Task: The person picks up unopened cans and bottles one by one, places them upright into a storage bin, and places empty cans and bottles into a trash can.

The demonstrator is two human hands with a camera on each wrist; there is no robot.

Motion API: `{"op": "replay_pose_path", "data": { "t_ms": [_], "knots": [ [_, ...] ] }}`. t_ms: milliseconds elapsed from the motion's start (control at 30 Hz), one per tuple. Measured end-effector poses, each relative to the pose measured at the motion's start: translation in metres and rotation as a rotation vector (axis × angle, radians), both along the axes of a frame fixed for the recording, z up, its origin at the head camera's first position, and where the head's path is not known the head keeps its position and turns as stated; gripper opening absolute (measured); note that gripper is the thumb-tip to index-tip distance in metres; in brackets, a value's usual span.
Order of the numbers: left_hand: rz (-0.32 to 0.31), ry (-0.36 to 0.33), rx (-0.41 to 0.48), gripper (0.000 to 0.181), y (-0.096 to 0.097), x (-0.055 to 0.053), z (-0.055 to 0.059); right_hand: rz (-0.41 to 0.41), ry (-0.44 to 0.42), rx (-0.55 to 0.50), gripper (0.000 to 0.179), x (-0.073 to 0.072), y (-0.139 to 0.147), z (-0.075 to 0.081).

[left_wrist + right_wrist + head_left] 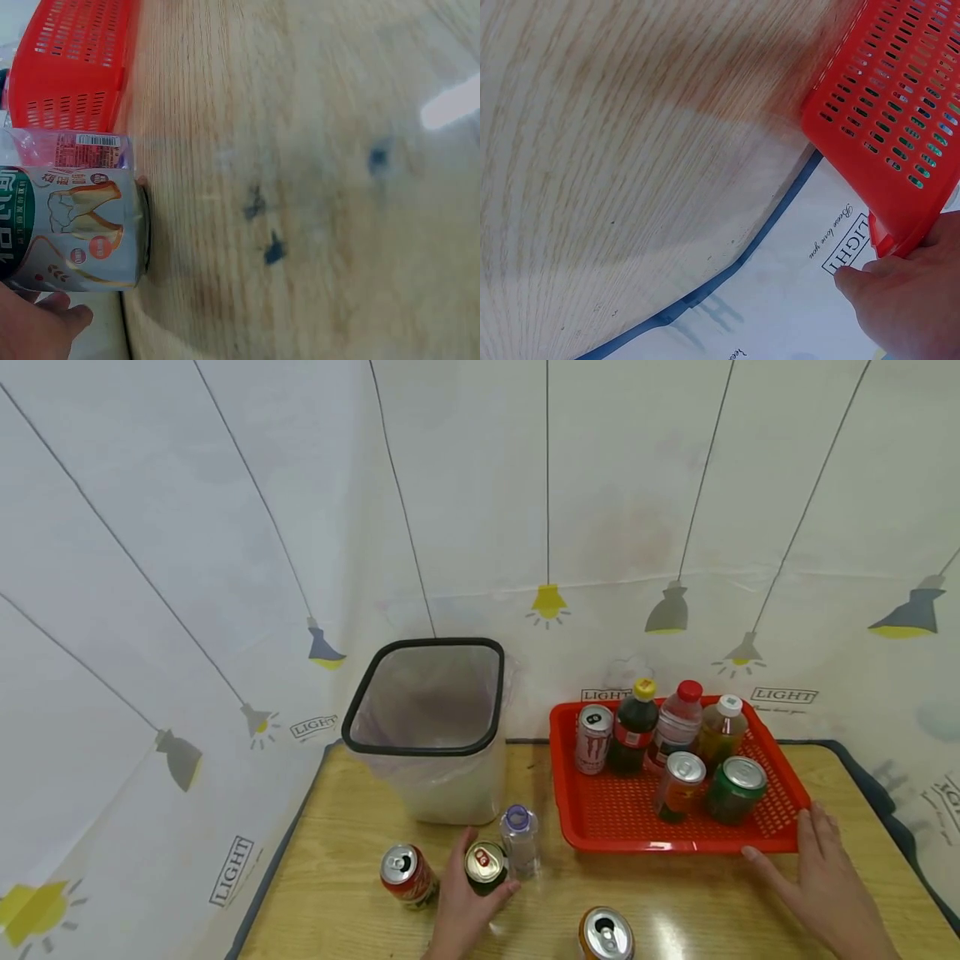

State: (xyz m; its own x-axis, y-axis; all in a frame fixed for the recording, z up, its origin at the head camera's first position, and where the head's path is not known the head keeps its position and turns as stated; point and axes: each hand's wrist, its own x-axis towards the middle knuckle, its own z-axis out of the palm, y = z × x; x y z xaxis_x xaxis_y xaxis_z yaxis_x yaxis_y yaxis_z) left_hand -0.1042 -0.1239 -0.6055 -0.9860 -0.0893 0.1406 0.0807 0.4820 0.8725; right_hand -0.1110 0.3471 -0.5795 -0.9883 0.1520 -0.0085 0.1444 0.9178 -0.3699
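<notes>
My left hand (pixel 467 893) grips a drink can (pixel 486 867) with a gold top, thumb and fingers on its two sides. In the left wrist view the can (pixel 79 229) shows a silver, green and gold printed label. Just beyond it stands a clear plastic bottle (pixel 520 843) with a purple neck ring. My right hand (pixel 828 881) touches the near right corner of a red perforated basket (pixel 615 806), fingers at the rim and thumb spread away. In the right wrist view that hand (pixel 911 300) is against the basket's corner (pixel 855 165).
A bin (pixel 457 785) with a black rim and clear liner stands behind the left hand. A red can (pixel 408 877) is left of that hand; an orange can (pixel 606 935) stands at the front. Several bottles and cans, including a green can (pixel 737 789), stand in the basket.
</notes>
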Motion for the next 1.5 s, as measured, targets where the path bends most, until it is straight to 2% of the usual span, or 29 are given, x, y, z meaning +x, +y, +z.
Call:
{"op": "replay_pose_path", "data": {
  "t_ms": [233,400,467,567,700,867,1000,1067,1300,1400,1500],
  "knots": [
    [0.008,0.035,-0.002,0.077,0.000,-0.001,-0.004,0.021,-0.016,-0.007,0.117,0.000,0.000,0.003],
    [0.012,0.051,-0.005,0.072,0.001,-0.001,-0.006,0.021,-0.032,-0.012,0.117,0.000,0.000,0.005],
    [0.013,0.051,0.012,0.072,0.002,-0.001,-0.006,0.021,-0.037,-0.014,0.118,0.000,0.000,0.005],
    [0.016,0.045,0.083,0.070,0.003,0.000,-0.007,0.015,-0.042,-0.016,0.118,0.001,0.000,0.005],
    [0.051,0.047,0.164,0.069,0.005,0.002,-0.009,0.015,-0.042,-0.022,0.117,0.001,0.000,0.006],
    [0.138,0.098,0.151,0.068,0.006,0.008,-0.004,0.026,-0.031,-0.027,0.117,0.001,0.000,0.005],
    [0.185,0.197,0.128,0.068,0.004,0.012,0.009,0.023,-0.041,-0.027,0.118,0.001,0.001,0.005],
    [0.171,0.256,0.138,0.067,0.003,0.013,0.018,0.020,-0.049,-0.024,0.118,0.001,0.001,0.006],
    [-0.029,0.443,0.243,0.066,0.002,0.014,0.059,0.019,-0.041,-0.017,0.117,0.001,0.000,0.006],
    [-0.113,0.490,0.301,0.068,0.009,0.015,0.079,0.018,-0.048,-0.018,0.118,0.001,0.000,0.006],
    [-0.193,0.500,0.341,0.070,0.021,0.017,0.102,0.017,-0.046,-0.015,0.118,0.001,-0.001,0.006]
  ]
}}
